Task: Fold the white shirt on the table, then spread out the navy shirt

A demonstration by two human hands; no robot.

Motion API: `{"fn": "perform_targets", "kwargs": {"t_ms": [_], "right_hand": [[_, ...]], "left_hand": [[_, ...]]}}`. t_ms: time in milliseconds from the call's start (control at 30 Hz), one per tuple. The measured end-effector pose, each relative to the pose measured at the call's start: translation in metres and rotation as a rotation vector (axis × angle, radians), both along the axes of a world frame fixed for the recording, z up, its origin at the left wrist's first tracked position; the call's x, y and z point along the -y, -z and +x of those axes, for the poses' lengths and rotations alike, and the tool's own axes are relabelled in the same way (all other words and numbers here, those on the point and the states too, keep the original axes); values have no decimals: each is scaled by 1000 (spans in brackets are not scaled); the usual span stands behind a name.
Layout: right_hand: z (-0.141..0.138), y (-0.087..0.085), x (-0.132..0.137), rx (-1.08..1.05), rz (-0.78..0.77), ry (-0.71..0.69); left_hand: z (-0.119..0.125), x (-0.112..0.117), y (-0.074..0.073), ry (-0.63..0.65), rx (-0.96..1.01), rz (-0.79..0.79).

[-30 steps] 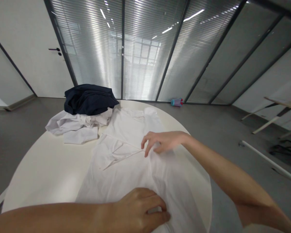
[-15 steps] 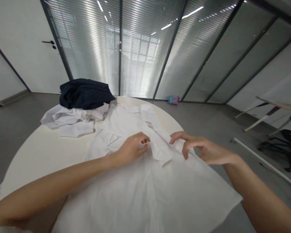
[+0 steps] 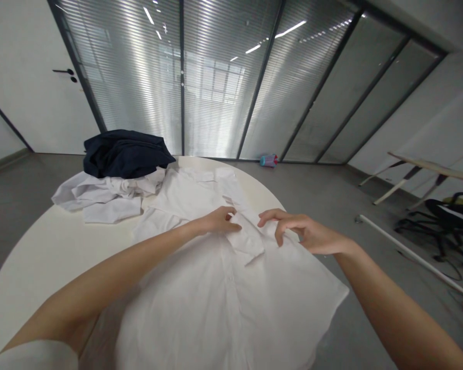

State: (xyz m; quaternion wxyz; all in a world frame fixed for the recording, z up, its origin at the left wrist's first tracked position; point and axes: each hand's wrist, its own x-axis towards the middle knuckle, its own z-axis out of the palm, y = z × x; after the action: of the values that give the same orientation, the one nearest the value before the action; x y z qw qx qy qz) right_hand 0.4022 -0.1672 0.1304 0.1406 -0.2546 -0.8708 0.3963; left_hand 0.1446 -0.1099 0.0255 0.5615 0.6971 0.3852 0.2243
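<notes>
item under the hands: a white shirt (image 3: 200, 293), laid front up on a round white table (image 3: 54, 257), collar end at the far side, hem end toward the wearer. the button strip runs down the front. the hem corner on the right projects beyond the table's edge. a sleeve (image 3: 247, 239) lies across the chest, its cuff end pointing toward the wearer.

left hand (image 3: 217, 220): over the shirt's middle, at the sleeve's left edge. thumb and fingers are bent, tips a little apart, with fabric close by; whether they pinch it cannot be determined.

right hand (image 3: 312, 234): at the shirt's right side, fingers curved over the fabric and spread from one another. the thumb is not clearly visible, so a grip cannot be confirmed.

far left of the table: white cloth (image 3: 111, 203), crumpled, beside the shirt; dark cloth (image 3: 125, 154) rests on top of it.

surroundings: a door (image 3: 27, 77) with a black handle (image 3: 64, 71), left; a glass wall (image 3: 219, 77) in dark frames, ahead; a blue and pink container (image 3: 268, 161) on the grey floor (image 3: 312, 192) near that wall; a second table (image 3: 432, 167) and a black chair (image 3: 447, 218), right.
</notes>
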Motion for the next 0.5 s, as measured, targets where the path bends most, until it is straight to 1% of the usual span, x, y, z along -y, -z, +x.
{"fn": "perform_targets", "kwargs": {"t_ms": [33, 67, 100, 133, 167, 233, 267, 300, 333, 400, 433, 467, 500], "right_hand": [[-1, -1, -1, -2, 2, -3], [-2, -1, -2, -5, 6, -9], [-5, -1, -2, -8, 13, -17], [-9, 1, -2, -13, 21, -28], [-15, 3, -2, -18, 30, -40], [-33, 14, 1, -34, 45, -60], [-44, 20, 4, -37, 48, -80], [-56, 27, 8, -33, 47, -119], [-68, 34, 11, -25, 41, -183], [-88, 41, 15, -11, 0, -359], [-95, 42, 14, -23, -34, -434], [-99, 41, 9, -59, -64, -465], [-102, 38, -1, -116, -77, -435]], "left_hand": [[-4, 1, -3, -37, -3, -41], [-8, 3, -6, -69, -52, -59], [-12, 6, -10, -91, -133, -46], [-17, 10, -14, -111, -229, 22], [-21, 15, -17, -138, -329, 146], [-31, 29, -18, -224, -491, 489], [-36, 37, -15, -266, -528, 651], [-41, 46, -10, -278, -532, 771], [-45, 55, -3, -248, -518, 841], [-52, 73, 12, -110, -499, 873], [-55, 81, 20, -45, -498, 876], [-56, 89, 26, 7, -502, 885], [-57, 96, 30, 46, -506, 907]]}}
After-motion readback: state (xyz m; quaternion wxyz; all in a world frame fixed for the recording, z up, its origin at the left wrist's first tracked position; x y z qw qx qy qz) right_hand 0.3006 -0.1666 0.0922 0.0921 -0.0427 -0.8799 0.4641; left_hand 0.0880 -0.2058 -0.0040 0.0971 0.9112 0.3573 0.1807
